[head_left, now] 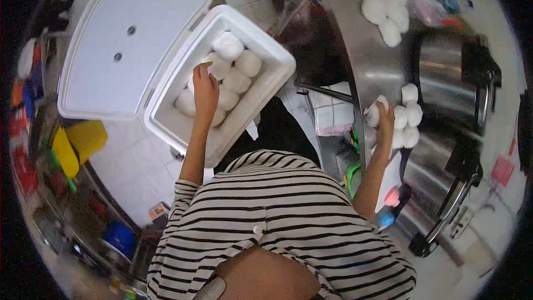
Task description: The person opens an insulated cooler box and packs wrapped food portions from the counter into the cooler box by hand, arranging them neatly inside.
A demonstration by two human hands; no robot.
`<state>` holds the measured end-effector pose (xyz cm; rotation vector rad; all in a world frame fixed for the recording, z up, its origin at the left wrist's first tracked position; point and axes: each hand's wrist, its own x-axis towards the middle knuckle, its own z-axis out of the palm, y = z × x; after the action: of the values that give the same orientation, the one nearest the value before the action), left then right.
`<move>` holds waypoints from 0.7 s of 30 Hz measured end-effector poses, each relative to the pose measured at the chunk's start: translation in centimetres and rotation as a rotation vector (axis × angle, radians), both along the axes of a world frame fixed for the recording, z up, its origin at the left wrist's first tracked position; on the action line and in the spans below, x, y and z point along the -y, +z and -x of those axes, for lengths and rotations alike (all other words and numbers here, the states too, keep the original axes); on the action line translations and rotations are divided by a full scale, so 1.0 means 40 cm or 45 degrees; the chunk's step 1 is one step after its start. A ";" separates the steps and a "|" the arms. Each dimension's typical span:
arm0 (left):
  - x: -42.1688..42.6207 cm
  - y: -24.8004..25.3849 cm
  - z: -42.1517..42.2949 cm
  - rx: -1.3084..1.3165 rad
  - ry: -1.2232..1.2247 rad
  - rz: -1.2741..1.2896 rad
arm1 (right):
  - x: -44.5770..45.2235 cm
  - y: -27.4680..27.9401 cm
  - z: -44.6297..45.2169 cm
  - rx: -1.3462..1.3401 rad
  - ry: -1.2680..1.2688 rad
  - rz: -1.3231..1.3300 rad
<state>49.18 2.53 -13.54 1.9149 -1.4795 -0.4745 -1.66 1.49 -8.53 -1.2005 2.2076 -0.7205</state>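
Observation:
My left hand [206,90] reaches into an open white cooler box [279,58], its fingers curled against a white ball [220,67]. More round white bundles, smooth and slightly creased, fill the box around it; their material cannot be made out. On the steel counter to the right, my right hand [384,119] is closed around another white bundle [372,115]. Beside that hand several similar bundles [411,114] sit pressed together in a small group. The undersides of both held bundles are hidden.
The cooler's lid [130,39] is swung open to the left. A further pile of white bundles [383,8] lies at the counter's far end. Large steel pots [444,78] stand along the counter's right side. A yellow plastic object [83,141] is at the left.

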 end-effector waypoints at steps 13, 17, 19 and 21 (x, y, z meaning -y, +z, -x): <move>-0.298 0.190 -0.138 -0.376 0.705 0.416 | -0.003 -0.139 -1.110 0.099 1.730 -0.964; -0.342 0.201 -0.138 -0.352 0.828 0.388 | -0.175 -0.575 -1.131 -0.464 1.650 -0.421; -0.347 0.208 -0.138 -0.352 0.855 0.425 | -0.190 -0.570 -1.149 -0.416 1.746 -0.310; -0.337 0.225 -0.131 -0.375 0.847 0.385 | -0.169 -0.520 -1.148 -0.217 1.946 -0.525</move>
<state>54.41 16.02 -4.54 1.8547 -0.6250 -0.1939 44.25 8.27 -29.31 -2.1442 0.8549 0.4521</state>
